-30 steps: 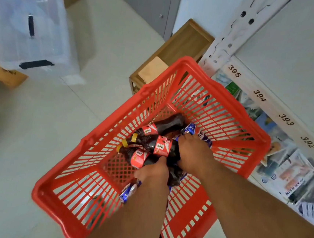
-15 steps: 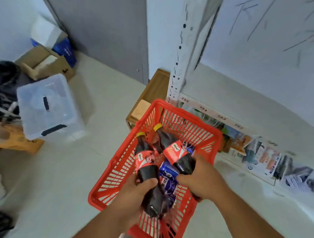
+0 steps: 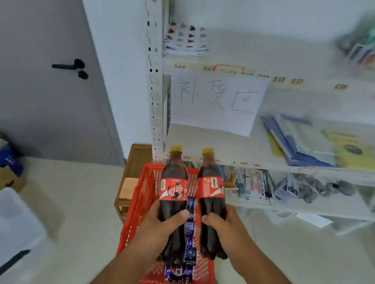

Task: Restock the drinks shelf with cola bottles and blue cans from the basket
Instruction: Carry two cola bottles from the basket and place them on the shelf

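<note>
The left hand (image 3: pixel 164 226) grips one cola bottle (image 3: pixel 173 200) round its lower body, the right hand (image 3: pixel 224 227) grips a second cola bottle (image 3: pixel 210 201) – both upright, yellow caps up, side by side above the red basket (image 3: pixel 136 208). Blue cans (image 3: pixel 188 238) lie in the basket between the bottles – partly hidden. The shelf (image 3: pixel 293 169) behind is blurred

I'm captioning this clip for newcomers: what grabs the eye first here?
Two upright cola bottles with yellow caps, the left bottle in the left hand and the right bottle in the right hand, above a red basket holding blue cans. Behind hangs a handwritten paper sign.
</note>
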`<move>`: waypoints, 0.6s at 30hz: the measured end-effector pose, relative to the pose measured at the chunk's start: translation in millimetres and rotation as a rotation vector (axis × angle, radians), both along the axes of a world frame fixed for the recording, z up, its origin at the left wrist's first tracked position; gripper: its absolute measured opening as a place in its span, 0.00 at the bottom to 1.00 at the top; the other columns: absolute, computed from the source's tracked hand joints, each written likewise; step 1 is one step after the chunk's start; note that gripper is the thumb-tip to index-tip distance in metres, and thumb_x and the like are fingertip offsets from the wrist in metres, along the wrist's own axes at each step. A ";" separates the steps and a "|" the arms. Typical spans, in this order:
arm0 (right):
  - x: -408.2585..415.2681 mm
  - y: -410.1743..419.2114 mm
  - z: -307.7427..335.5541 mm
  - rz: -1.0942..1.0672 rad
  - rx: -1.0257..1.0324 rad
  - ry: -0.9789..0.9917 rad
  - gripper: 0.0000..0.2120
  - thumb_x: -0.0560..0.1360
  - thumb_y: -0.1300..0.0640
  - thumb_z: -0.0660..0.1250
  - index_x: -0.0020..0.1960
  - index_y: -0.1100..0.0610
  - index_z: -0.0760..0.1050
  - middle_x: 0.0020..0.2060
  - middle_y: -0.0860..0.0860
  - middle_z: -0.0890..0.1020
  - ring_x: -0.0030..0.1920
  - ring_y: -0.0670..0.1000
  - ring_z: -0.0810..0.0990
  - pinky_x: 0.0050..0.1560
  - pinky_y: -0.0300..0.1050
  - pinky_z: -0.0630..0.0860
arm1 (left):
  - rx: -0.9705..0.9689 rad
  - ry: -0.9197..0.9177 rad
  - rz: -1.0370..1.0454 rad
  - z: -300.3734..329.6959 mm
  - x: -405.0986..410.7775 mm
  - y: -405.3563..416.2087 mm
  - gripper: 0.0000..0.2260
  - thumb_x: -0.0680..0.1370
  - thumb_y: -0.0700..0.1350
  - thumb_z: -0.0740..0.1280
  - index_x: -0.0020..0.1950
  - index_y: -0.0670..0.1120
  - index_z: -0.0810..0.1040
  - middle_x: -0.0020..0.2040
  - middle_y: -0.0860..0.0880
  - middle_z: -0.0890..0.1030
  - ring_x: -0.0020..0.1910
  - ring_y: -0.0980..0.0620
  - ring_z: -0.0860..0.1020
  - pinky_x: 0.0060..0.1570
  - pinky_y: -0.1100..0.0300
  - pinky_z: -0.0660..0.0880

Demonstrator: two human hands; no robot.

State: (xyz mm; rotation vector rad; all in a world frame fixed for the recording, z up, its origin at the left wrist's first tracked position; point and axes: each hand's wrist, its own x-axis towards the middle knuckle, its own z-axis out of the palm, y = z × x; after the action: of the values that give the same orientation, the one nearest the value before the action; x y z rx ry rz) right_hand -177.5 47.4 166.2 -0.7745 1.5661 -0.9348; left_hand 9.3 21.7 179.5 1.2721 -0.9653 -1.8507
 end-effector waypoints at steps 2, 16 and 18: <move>-4.5 15.2 9.3 -0.062 -0.013 0.017 0.25 0.72 0.56 0.79 0.64 0.48 0.71 0.53 0.52 0.86 0.46 0.49 0.89 0.45 0.48 0.83 | -0.082 -0.062 -0.059 10.7 -7.0 6.3 0.20 0.73 0.52 0.79 0.62 0.60 0.78 0.52 0.55 0.88 0.51 0.52 0.87 0.53 0.49 0.83; -87.2 153.8 58.9 -0.413 -0.200 0.174 0.17 0.75 0.46 0.75 0.59 0.50 0.76 0.45 0.54 0.84 0.39 0.50 0.85 0.37 0.47 0.80 | -0.291 -0.128 -0.448 44.0 -127.0 74.8 0.28 0.67 0.67 0.78 0.63 0.67 0.73 0.59 0.58 0.83 0.59 0.56 0.82 0.62 0.49 0.77; -106.9 184.4 63.7 -0.492 -0.178 0.129 0.12 0.78 0.53 0.72 0.58 0.49 0.72 0.44 0.58 0.82 0.32 0.54 0.82 0.27 0.43 0.73 | -0.284 -0.137 -0.491 45.8 -156.1 92.1 0.22 0.74 0.56 0.78 0.64 0.62 0.73 0.56 0.54 0.84 0.55 0.54 0.83 0.53 0.54 0.78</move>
State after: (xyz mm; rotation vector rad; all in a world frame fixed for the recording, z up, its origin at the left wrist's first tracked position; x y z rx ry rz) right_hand -284.4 231.8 229.9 -0.5875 1.8464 -1.4189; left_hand -146.8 113.8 225.3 1.0603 -1.6692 -1.9002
